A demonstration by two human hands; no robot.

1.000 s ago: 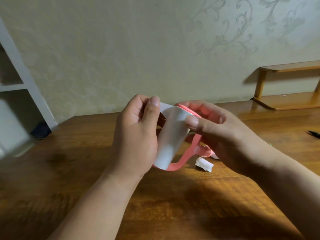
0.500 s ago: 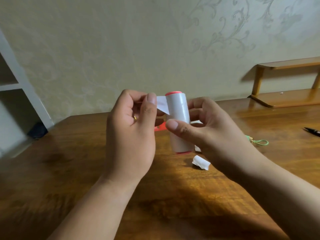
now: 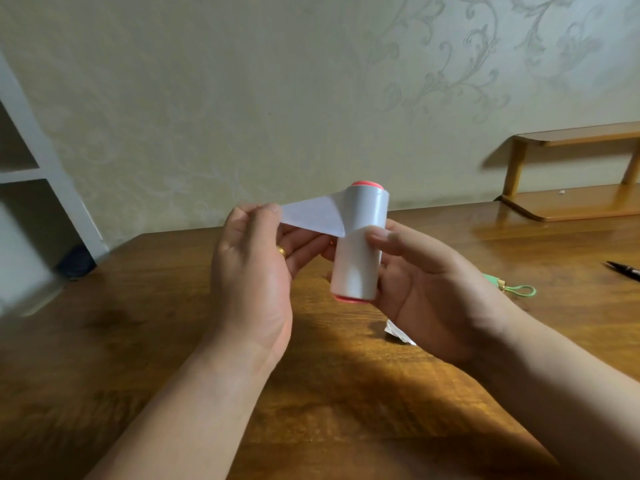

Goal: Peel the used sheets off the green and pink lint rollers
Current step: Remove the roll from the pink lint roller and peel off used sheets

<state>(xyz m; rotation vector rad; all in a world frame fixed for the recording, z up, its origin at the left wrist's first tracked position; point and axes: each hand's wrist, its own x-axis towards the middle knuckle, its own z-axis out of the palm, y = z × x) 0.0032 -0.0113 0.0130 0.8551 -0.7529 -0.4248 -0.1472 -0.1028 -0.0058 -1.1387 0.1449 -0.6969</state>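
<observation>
1. The left hand (image 3: 252,271) pinches the half-peeled sheet (image 3: 313,216) at frame centre.
2. The right hand (image 3: 426,292) grips the upright pink lint roller (image 3: 358,244) above the wooden table (image 3: 138,341).
3. A green lint roller (image 3: 502,284) lies at the right, partly hidden.

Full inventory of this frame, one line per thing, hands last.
roller: one, white with pink ends, upright in the right hand
sheet: one, white, partly peeled off the roller's top
scrap: one, white, crumpled on the table below the right hand
green loop: one, on the table, right
pen: one, black, far right
table: one, brown wood
rack: one, wooden, back right
shelving: one, white, left
ring: one, gold, left hand
left hand: pinches the sheet
right hand: grips the roller
</observation>
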